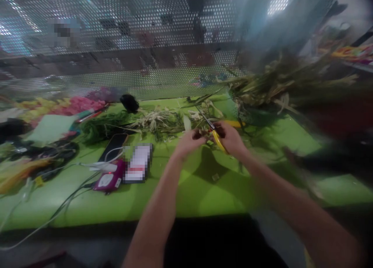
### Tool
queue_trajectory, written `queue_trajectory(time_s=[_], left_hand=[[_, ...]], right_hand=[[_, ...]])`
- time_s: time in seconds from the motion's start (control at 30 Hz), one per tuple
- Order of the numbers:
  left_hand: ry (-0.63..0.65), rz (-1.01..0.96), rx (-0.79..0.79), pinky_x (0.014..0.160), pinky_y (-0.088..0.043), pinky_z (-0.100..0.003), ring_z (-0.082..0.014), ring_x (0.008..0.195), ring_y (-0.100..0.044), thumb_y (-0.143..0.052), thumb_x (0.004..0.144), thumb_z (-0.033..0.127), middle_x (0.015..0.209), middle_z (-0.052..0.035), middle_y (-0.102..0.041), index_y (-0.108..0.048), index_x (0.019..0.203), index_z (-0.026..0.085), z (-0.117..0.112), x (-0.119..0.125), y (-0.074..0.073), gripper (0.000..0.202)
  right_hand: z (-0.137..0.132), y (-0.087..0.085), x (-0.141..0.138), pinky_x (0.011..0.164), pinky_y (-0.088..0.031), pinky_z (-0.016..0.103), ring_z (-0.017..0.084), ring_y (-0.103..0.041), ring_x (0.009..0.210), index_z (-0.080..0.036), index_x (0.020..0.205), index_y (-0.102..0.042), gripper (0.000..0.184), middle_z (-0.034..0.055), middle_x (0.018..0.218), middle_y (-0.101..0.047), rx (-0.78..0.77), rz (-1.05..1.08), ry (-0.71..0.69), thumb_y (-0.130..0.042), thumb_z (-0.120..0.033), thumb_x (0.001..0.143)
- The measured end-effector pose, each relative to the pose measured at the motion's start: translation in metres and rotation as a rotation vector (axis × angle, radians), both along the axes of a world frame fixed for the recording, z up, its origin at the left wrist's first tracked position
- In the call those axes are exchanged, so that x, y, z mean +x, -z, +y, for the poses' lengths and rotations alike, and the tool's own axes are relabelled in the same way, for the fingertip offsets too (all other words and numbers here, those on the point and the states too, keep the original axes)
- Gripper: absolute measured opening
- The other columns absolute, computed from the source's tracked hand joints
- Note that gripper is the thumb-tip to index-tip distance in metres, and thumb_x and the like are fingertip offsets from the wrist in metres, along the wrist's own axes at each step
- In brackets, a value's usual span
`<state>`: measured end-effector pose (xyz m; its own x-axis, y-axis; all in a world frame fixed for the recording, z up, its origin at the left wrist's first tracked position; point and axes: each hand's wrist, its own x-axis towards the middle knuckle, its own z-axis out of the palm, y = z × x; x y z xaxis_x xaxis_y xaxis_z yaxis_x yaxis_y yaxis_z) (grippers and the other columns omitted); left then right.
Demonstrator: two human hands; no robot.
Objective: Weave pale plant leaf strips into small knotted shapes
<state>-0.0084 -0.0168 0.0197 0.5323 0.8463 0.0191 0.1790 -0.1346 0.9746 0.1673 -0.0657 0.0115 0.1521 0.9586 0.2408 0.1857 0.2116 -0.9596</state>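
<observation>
Scissors with yellow handles (219, 141) sit in my right hand (231, 138), whose fingers are wrapped round them. Their blades point up and to the left, over the plant scraps. My left hand (188, 143) is close beside it, fingers curled and pinched together near small dried bits; blur hides what they hold. A pale flat leaf-like piece (187, 122) stands just beyond my left hand. Past both hands lies a loose heap of pale, dry plant strips (157, 120) on the green table (163, 198). A second yellow handle-like object (234, 124) shows behind my right hand.
A phone with a lit screen (138, 165), a dark phone (113, 145) and a purple cabled device (109, 178) lie at left. Green fibres (100, 126) and pink flowers (86, 105) are beyond. A green basket (256, 114) of dried stalks stands right, before a perforated metal panel (175, 77).
</observation>
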Motion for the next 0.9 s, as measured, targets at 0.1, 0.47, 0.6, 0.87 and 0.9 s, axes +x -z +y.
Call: queue_trajectory(time_s=[0.1,0.47,0.6,0.87,0.9], left_hand=[[-0.041,0.105,0.053,0.059,-0.036,-0.025,-0.0125,0.062,-0.049,-0.068,0.065,0.031,0.061,0.0014,-0.056,-0.063,0.070,0.014,0.002,0.003,0.006,0.019],[-0.519,-0.663,-0.326,0.058,-0.045,-0.018,-0.0067,0.059,-0.057,-0.081,0.057,0.032,0.072,0.0023,-0.067,-0.062,0.076,0.018,0.013,-0.008,0.005,0.030],[-0.505,-0.723,-0.372,0.064,-0.047,-0.019,-0.0068,0.065,-0.060,-0.083,0.056,0.030,0.076,0.0024,-0.068,-0.061,0.079,0.018,0.009,-0.004,0.003,0.034],[-0.400,-0.765,-0.349,0.060,-0.043,-0.017,-0.0045,0.060,-0.055,-0.084,0.056,0.031,0.074,0.0034,-0.065,-0.065,0.083,0.017,-0.002,0.012,0.006,0.036],[-0.392,-0.758,-0.341,0.060,-0.043,-0.018,-0.0046,0.060,-0.055,-0.083,0.057,0.031,0.074,0.0033,-0.065,-0.066,0.083,0.017,-0.003,0.013,0.007,0.035]], right_hand=[[-0.005,-0.003,0.001,0.080,-0.053,0.034,0.019,-0.064,0.084,-0.020,0.101,-0.057,0.045,0.0035,0.093,-0.069,0.010,0.024,0.011,-0.076,-0.028,0.061],[-0.024,-0.010,0.000,0.083,-0.051,0.031,0.017,-0.057,0.094,-0.026,0.111,-0.047,0.052,0.0028,0.107,-0.056,-0.088,-0.030,-0.168,-0.075,-0.042,0.070],[-0.031,-0.011,-0.006,0.079,-0.051,0.031,0.020,-0.057,0.093,-0.026,0.113,-0.049,0.047,0.0046,0.102,-0.058,-0.155,-0.112,-0.209,-0.067,-0.050,0.077],[-0.034,-0.001,-0.012,0.075,-0.050,0.030,0.022,-0.060,0.093,-0.025,0.113,-0.052,0.046,0.0055,0.100,-0.063,-0.118,-0.202,-0.257,-0.057,-0.059,0.084],[-0.034,0.000,-0.013,0.074,-0.050,0.030,0.023,-0.060,0.093,-0.025,0.114,-0.052,0.046,0.0053,0.097,-0.063,-0.113,-0.201,-0.256,-0.057,-0.059,0.084]])
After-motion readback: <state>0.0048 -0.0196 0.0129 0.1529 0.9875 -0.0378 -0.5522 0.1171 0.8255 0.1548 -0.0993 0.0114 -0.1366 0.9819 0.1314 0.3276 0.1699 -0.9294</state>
